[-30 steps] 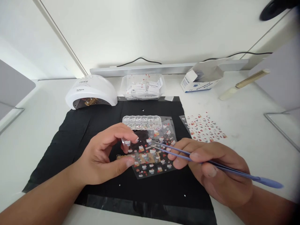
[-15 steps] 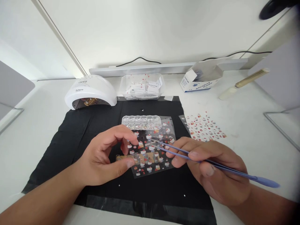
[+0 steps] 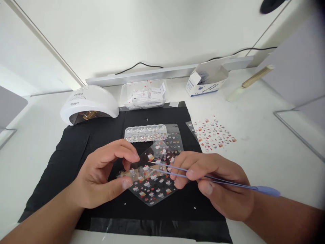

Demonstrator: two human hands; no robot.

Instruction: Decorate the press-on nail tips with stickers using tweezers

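My left hand [image 3: 101, 176] pinches the left edge of a clear sticker sheet [image 3: 154, 179] printed with small red and white figures. The sheet is lifted and turned at an angle above the black mat [image 3: 71, 149]. My right hand [image 3: 215, 183] grips pale blue tweezers [image 3: 203, 178]. The tweezer tips reach left over the middle of the sheet, close to one sticker.
A clear bead organiser [image 3: 144, 133] lies just beyond the sheet. A white nail lamp [image 3: 88, 103] stands at the back left, with a clear tub of packets [image 3: 143, 95] beside it. An open white carton [image 3: 205, 79] and another sticker sheet [image 3: 213, 134] lie right.
The sticker sheet has been lifted and rotated toward me in my left hand. The tweezer tips have moved left and nearer over it. The camera view shifted slightly.
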